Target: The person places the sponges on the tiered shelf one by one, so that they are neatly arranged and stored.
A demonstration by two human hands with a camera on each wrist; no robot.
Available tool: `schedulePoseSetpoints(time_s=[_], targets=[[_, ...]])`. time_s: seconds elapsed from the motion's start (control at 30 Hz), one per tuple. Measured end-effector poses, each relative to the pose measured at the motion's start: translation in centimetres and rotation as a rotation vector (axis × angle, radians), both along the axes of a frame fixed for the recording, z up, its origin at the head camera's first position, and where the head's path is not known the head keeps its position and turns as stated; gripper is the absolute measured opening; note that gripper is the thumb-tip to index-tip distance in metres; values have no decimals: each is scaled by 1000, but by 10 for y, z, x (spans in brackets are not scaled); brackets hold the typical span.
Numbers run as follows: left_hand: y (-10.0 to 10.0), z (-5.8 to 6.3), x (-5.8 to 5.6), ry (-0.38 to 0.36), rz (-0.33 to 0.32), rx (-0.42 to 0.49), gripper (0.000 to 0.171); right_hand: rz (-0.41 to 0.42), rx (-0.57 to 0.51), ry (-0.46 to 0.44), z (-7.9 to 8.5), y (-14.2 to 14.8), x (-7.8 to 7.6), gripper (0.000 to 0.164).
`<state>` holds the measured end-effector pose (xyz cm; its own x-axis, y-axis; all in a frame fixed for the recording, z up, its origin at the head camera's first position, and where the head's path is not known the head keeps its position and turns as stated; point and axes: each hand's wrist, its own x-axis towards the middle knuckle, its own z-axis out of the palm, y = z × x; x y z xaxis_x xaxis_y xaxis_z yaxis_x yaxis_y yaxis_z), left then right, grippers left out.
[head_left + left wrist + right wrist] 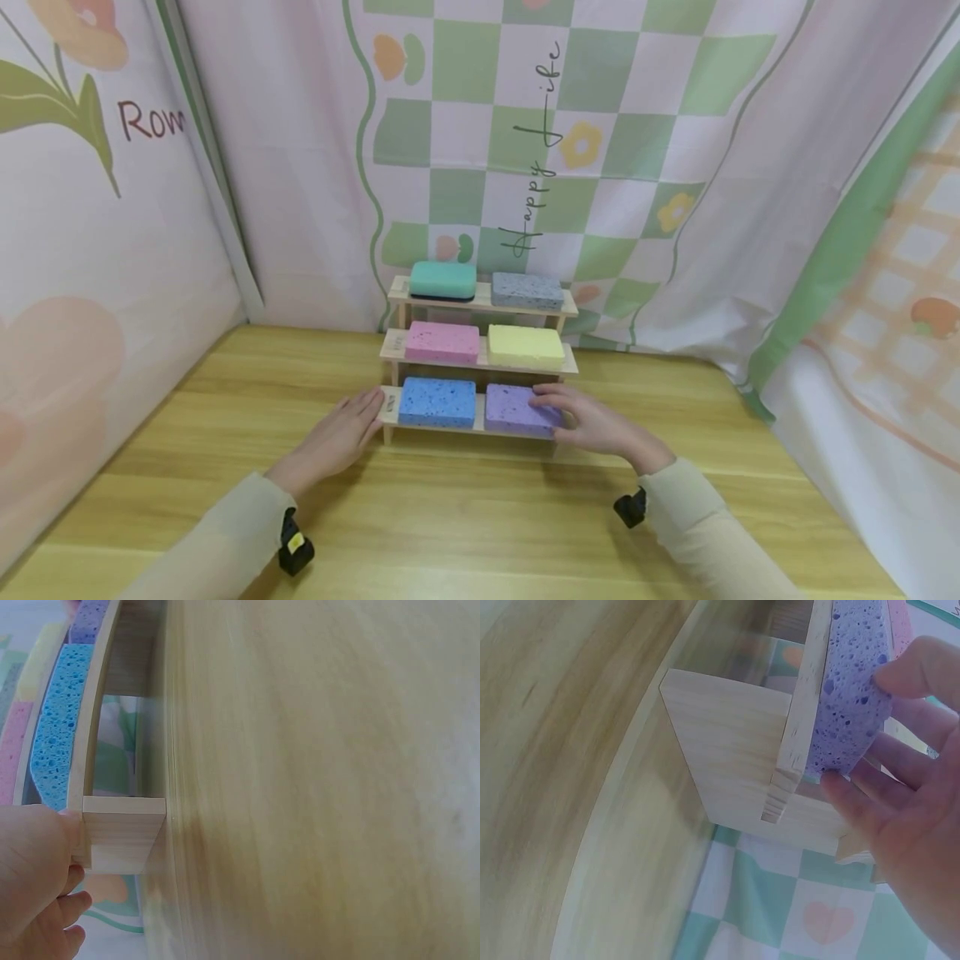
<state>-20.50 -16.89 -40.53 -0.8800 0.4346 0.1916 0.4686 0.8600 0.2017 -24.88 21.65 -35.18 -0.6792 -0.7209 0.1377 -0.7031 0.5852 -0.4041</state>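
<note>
A small three-tier wooden rack (392, 347) stands on the table, carrying two sponges per tier. My right hand (592, 421) holds the right end of a purple sponge (517, 408) on the lowest tier; the right wrist view shows thumb and fingers around the sponge's end (851, 682). The left hand (341, 437) grips the left end of that same tier, its fingers curled at the board's end in the left wrist view. Between them lies a blue sponge (437, 402). Above sit a pink sponge (442, 342) and a yellow sponge (525, 347).
On the top tier are a teal sponge (442, 281) with a dark base and a grey-blue sponge (527, 290). Behind the rack hangs a checkered curtain (465, 67), with more fabric at both sides. The wooden table (465, 517) extends in front.
</note>
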Motion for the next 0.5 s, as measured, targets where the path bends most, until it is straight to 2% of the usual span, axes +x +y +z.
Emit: schedulePoseSetpoints(time_s=[0.5], targets=[[-1,0,-1,1,-2,-4,48,-4,-1,-12,0,-2,-2,45]])
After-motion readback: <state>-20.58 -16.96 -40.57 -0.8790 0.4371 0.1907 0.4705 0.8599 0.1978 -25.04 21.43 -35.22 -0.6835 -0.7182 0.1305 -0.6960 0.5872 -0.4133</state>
